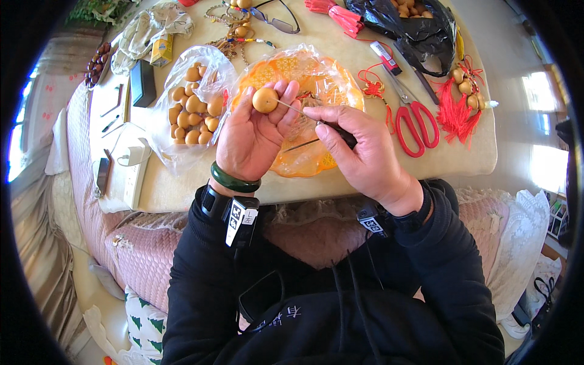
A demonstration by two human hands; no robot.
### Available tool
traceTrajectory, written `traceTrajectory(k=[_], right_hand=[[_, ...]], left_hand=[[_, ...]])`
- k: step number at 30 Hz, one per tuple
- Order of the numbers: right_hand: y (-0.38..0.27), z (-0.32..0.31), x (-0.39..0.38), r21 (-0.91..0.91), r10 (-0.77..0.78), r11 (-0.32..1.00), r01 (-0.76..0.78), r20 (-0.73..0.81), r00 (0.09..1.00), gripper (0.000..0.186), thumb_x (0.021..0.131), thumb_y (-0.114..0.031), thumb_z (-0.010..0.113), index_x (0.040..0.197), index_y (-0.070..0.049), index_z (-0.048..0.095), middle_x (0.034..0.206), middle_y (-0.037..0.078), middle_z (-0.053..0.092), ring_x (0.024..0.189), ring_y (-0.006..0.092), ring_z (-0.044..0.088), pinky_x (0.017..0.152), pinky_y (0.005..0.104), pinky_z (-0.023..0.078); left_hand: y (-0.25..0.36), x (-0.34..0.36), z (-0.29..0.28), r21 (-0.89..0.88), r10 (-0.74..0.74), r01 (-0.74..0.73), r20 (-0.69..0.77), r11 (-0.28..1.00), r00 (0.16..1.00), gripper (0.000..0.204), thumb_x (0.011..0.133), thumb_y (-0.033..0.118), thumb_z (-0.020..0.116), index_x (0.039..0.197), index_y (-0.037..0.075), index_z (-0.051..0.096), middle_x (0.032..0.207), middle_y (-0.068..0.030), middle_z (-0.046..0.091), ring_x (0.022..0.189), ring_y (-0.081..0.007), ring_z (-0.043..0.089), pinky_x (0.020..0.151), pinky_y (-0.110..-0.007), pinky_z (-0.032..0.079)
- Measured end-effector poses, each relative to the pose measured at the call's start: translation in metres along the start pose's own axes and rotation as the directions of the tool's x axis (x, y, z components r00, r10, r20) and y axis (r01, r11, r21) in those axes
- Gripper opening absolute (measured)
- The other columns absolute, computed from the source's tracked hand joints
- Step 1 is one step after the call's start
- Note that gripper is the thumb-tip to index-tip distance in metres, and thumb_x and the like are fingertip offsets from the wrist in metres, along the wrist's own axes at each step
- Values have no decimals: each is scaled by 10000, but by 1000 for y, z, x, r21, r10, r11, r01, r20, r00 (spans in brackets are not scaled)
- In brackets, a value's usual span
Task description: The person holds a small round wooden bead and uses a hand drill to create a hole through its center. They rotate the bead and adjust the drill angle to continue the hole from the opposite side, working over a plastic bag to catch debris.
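Note:
My left hand [252, 137], palm up, holds a small round tan gourd [265, 100] between the thumb and fingers. A dark green bangle [235, 180] circles that wrist. In my right hand [368, 149] is an awl with a dark handle [344, 135]; its thin metal shaft points left, and the tip meets or nearly meets the gourd's right side. Another thin dark rod [302, 145] shows below the right fingers; whether it is held cannot be made out. Beneath both hands lies an orange patterned tray [347, 85] covered with clear plastic.
Left of the tray, a clear bag [216, 67] holds several gourds. Red-handled scissors [418, 125], a red knotted cord [373, 89] and red-tasselled gourds [465, 91] lie on the right. A black bag [371, 15], glasses [283, 24] and a power strip [135, 176] are also on the table [182, 198].

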State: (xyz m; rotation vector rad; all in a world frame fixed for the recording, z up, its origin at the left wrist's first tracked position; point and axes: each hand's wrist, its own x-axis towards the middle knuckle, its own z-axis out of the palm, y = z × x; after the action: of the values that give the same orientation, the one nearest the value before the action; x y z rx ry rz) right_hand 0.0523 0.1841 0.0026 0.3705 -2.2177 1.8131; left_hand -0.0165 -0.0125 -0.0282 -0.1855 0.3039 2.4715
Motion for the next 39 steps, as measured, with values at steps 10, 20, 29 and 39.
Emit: traceTrajectory(k=[10, 20, 29, 39], right_hand=[[-1, -4, -1, -144, 13, 990, -7, 44, 999, 245, 893, 4, 662, 1130, -47, 697, 768, 123, 587, 647, 234, 586, 600, 319, 472], [-3, -4, 0, -168, -7, 986, 16, 49, 999, 226, 888, -8, 666, 1109, -38, 697, 789, 139, 599, 668, 269, 608, 614, 341, 490], [-10, -7, -1, -278, -55, 958, 74, 75, 996, 256, 881, -14, 664, 1132, -59, 687, 825, 136, 601, 697, 311, 628, 621, 365, 517], [-8, -3, -4, -311, -58, 947, 80, 82, 995, 246, 881, -31, 671, 1123, -75, 690, 824, 130, 590, 706, 319, 629, 616, 384, 521]], left_hand=[[-1, 0, 3, 21, 12, -11, -52, 1000, 999, 416, 1094, 318, 346, 1220, -30, 533, 1267, -179, 621, 1278, -319, 560, 1105, -457, 458], [-3, 1, 7, 149, 89, -75, -92, 986, 992, 353, 1090, 289, 370, 1172, -1, 553, 1225, -175, 642, 1235, -321, 594, 1075, -454, 480], [-19, -3, 27, 483, 352, -260, -109, 836, 930, 205, 1069, 202, 451, 1139, 33, 544, 1150, -159, 654, 1184, -340, 617, 1005, -433, 506], [-23, -4, 26, 396, 314, -235, -148, 888, 938, 192, 1053, 223, 504, 1082, 45, 569, 1082, -114, 654, 1088, -283, 642, 954, -404, 511]])
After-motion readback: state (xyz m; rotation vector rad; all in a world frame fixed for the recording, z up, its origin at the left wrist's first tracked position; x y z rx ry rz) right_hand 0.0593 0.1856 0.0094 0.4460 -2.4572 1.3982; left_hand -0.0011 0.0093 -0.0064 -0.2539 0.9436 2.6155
